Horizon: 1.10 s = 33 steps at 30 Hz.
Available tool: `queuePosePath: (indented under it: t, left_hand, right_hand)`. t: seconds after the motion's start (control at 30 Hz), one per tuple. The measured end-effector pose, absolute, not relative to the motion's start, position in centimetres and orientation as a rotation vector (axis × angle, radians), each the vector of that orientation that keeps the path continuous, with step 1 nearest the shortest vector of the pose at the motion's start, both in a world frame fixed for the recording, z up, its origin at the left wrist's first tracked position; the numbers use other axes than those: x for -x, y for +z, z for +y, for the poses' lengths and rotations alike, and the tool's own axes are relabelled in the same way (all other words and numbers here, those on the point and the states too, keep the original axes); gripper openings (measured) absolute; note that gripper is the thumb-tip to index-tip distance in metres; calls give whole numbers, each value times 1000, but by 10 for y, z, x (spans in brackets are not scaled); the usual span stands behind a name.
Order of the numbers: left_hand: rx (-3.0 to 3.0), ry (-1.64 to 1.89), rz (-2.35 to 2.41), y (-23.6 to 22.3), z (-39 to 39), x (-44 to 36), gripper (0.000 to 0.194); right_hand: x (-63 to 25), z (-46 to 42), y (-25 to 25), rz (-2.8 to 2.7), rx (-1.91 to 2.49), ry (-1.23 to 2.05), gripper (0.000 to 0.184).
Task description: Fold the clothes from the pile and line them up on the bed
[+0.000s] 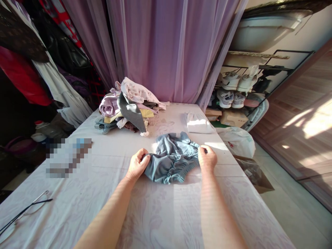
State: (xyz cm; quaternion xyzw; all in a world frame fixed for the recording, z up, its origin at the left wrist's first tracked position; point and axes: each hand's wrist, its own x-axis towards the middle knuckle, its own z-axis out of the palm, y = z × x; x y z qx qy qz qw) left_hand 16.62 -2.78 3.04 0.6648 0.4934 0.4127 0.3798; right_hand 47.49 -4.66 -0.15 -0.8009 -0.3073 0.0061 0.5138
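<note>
A small blue-grey garment with gathered, elastic-looking edges lies crumpled on the table. I cannot tell its exact cut. My left hand pinches its left edge between thumb and curled fingers. At the opposite edge, my right hand is closed on the cloth, with some of the fingers hidden from view. The garment spreads between both hands, its ribbed edge toward me and a loose flap at the far side. Beyond it sits a heap of clothes in pink, lilac, dark grey and yellow.
A folded white cloth rests near the table's right edge. Glasses lie at the front left, below a blurred-out object. A purple curtain hangs behind the patterned tablecloth. Shoes and bags stand at right.
</note>
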Motion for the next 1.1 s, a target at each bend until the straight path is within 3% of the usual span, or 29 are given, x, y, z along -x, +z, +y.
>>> queuePosePath:
  t: [0.17,0.37,0.6,0.93,1.1]
  left_hand:
    - [-1579,1135,1253,36,-32,-162,42]
    - [-1605,1298,1312,33,-22,-163,37]
    - [-1438,1241,1311,14,-4,-165,28]
    - [-1907,828,1522,31,59,-201,22]
    - [-1968,789,1516,37,67,-210,3]
  right_hand:
    - [-481,-48,2,-793,1773,-274,38]
    - [-458,-47,22,-1160,1715,-504,27]
    - [-431,-37,11,-1403,1650,-427,26]
    - [-436,-31,-4,-1342,1722,-339,27]
    - [-435,-28,-7,-1336,1716,-319,28]
